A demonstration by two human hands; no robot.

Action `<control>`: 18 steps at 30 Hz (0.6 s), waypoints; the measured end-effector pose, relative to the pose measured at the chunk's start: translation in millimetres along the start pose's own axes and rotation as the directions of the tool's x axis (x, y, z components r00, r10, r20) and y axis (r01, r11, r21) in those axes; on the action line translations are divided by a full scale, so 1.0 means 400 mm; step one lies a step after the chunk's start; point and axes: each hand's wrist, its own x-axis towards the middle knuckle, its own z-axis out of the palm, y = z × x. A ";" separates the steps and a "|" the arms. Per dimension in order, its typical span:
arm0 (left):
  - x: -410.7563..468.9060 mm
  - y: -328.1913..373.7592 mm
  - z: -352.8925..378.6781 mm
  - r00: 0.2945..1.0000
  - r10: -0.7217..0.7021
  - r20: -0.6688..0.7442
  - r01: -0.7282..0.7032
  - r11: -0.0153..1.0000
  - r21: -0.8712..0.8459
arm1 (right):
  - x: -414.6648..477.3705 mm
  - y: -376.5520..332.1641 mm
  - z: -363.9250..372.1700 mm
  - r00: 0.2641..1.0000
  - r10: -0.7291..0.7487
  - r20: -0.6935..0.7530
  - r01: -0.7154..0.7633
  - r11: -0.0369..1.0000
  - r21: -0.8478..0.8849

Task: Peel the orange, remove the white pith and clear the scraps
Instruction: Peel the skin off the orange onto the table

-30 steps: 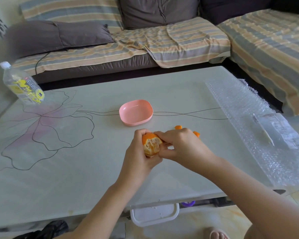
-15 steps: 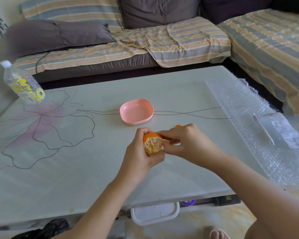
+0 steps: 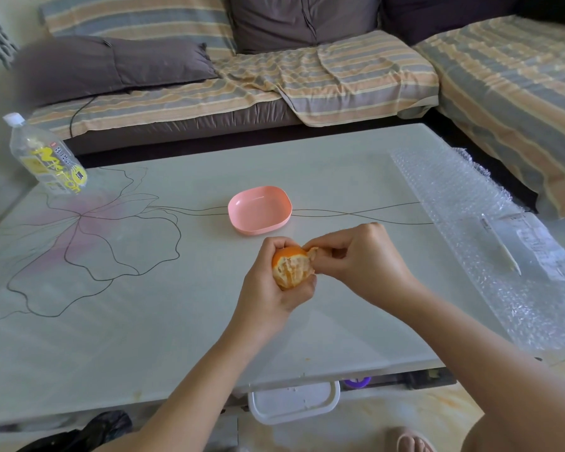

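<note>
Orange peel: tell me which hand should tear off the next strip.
Right. The right hand pinches the loose peel flap, while the left hand grips the orange, steadying it.

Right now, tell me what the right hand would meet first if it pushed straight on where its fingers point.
The right hand points left, pinching a peel flap; straight on it would likely meet the orange first, then the left hand gripping it.

Single wide-angle head cam, looking forward and down across the table (image 3: pixel 144 321) toward the sofa (image 3: pixel 307 76). Left hand (image 3: pixel 268 288) and right hand (image 3: pixel 362 256) are close, mid-frame. Floor (image 3: pixel 421 415) along the bottom edge.
</note>
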 end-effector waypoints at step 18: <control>0.013 0.007 -0.018 0.954 -0.239 0.181 0.300 0.734 -0.610 | 0.055 0.098 -0.027 0.958 0.286 -0.032 -0.287 0.940 -0.187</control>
